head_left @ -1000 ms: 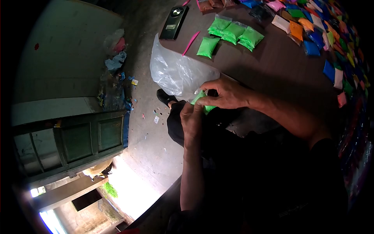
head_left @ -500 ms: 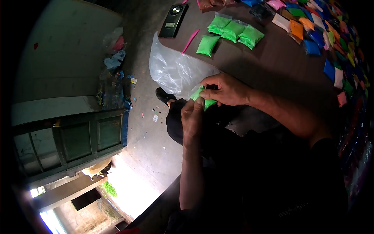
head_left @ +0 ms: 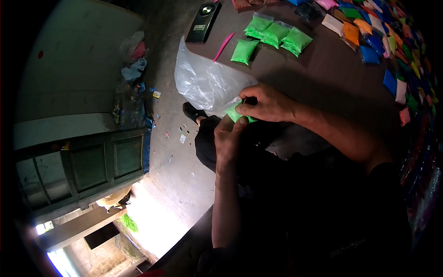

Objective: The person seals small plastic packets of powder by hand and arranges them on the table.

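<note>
Worktop (head_left: 332, 83): brown, with a rounded left corner. Phone (head_left: 203, 23): dark, lying camera side up beside that corner. Pink strip (head_left: 224, 47): slim, lying between the phone and the green packets. Green packets (head_left: 274, 34): four, sealed in clear film; three in a touching row, the fourth set just below the row, toward the worktop's lower edge. Mixed packets (head_left: 350, 33): many colours, heaped along the worktop's right side. Plastic bag (head_left: 207, 81): clear, bulging out below the left part of the lower edge.

Room: grey floor (head_left: 184, 157) strewn with scraps; dark green panelled door (head_left: 90, 166); strong light on the floor beside it; one black shoe (head_left: 194, 112).

Hands: a further green packet (head_left: 232, 111) is held off the worktop, in front of the plastic bag. Right hand (head_left: 270, 106): reaching in from the right, thumb and bent forefinger pinching the upper part, a gap between them. Left hand (head_left: 227, 138): raised from below, thumb and fingers pinching the lower edge.

Changes against one second earlier: right thumb lies higher on the held packet; more of its green face shows. Packets on the worktop, phone and pink strip: same arrangement.
</note>
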Demonstrator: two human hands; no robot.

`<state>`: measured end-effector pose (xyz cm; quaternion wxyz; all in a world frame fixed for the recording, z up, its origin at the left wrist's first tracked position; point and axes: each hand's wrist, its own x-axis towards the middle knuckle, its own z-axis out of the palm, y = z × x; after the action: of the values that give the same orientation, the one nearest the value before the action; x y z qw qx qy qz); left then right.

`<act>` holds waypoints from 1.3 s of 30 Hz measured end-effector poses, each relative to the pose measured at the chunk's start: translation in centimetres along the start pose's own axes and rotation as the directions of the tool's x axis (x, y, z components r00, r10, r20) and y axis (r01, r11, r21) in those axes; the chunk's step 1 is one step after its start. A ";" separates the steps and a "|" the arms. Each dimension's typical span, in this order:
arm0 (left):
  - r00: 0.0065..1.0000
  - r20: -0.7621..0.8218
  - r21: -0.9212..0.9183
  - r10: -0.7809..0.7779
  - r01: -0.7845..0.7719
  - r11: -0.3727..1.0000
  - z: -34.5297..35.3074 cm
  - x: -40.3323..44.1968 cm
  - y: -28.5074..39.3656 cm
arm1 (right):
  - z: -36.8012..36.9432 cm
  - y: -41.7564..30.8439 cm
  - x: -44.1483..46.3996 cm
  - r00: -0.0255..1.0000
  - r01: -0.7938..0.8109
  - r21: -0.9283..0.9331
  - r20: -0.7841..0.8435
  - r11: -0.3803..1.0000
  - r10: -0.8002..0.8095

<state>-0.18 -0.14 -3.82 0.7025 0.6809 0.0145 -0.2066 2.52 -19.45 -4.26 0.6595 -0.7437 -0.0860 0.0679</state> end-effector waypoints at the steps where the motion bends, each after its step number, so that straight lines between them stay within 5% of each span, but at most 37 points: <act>1: 1.000 0.000 -0.001 -0.001 0.001 1.000 0.0 0.0 0.0 | -0.1 -0.2 0.0 1.000 -0.023 -0.029 0.021 0.999 0.023; 19: 0.993 -0.003 0.041 -0.114 0.114 0.993 0.2 0.0 0.5 | 0.1 0.0 -0.2 0.999 -0.020 -0.024 0.031 1.000 0.020; 25: 1.000 0.014 0.093 0.025 -0.027 0.995 0.7 -0.1 0.9 | 0.2 0.3 -0.2 1.000 0.017 0.011 0.005 1.000 -0.017; 27: 0.997 -0.076 -0.114 0.034 -0.042 0.993 0.5 0.1 1.0 | 0.2 0.2 -0.2 1.000 -0.008 -0.009 0.023 1.000 0.008; 30: 0.989 -0.099 -0.068 0.113 -0.120 0.990 0.1 0.3 -0.1 | 0.2 0.3 -0.3 0.999 0.035 -0.048 -0.006 0.998 -0.036; 32: 0.987 -0.095 -0.049 0.128 -0.133 0.990 -0.3 0.4 -0.6 | 0.1 0.1 -0.3 1.000 0.020 -0.176 0.022 0.984 -0.016; 39: 0.991 -0.119 -0.066 0.069 -0.077 0.995 0.5 0.2 0.5 | 0.0 -0.2 -0.3 1.000 0.018 -0.135 0.025 0.991 -0.015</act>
<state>0.05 -0.71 -3.36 0.7310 0.6668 0.0376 -0.1400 2.19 -19.47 -4.11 0.6070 -0.7851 -0.1045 0.0655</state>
